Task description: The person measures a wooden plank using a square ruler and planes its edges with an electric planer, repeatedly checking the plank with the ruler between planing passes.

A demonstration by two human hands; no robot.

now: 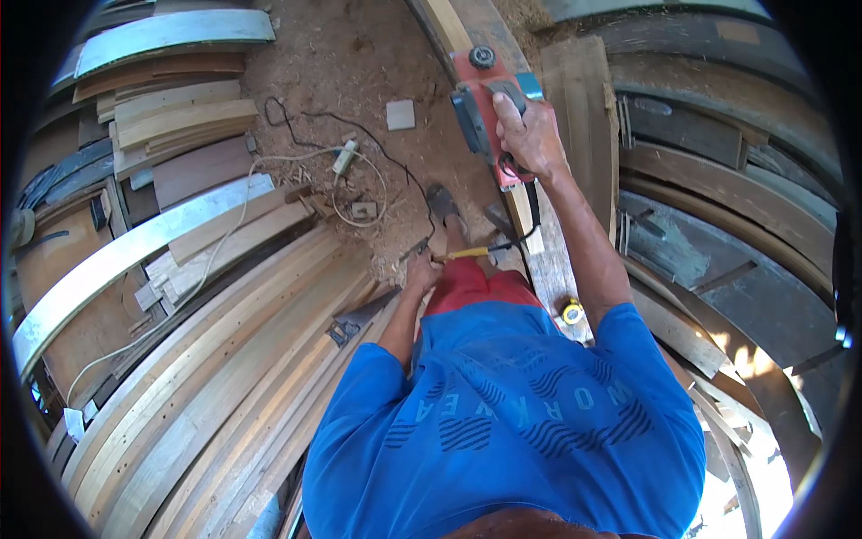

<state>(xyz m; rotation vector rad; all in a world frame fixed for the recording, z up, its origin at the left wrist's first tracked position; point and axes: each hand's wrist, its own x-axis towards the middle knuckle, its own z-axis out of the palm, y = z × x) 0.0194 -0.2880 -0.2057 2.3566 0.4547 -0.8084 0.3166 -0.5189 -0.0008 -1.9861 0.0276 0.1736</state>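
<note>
My right hand (532, 135) is wrapped round the rear handle of a red and dark grey electric hand planer (480, 112). The planer rests on a long, pale wooden strip (521, 211) lying along a narrow bench. Low at my left side, my left hand (419, 272) is closed on a black power cord, its fingers small and partly hidden. A yellow length (467, 252) stretches from beside that hand toward the planer's black cord (532, 232). A yellow tape measure (570, 311) sits on the bench near my right elbow.
A handsaw (364, 316) lies on long stacked planks (233, 359) at my left. On the dirt floor are a power strip (345, 157), looped cords and a pale square block (400, 115). Curved-looking boards (700, 126) are stacked at right, beside an upright-grained plank (575, 117).
</note>
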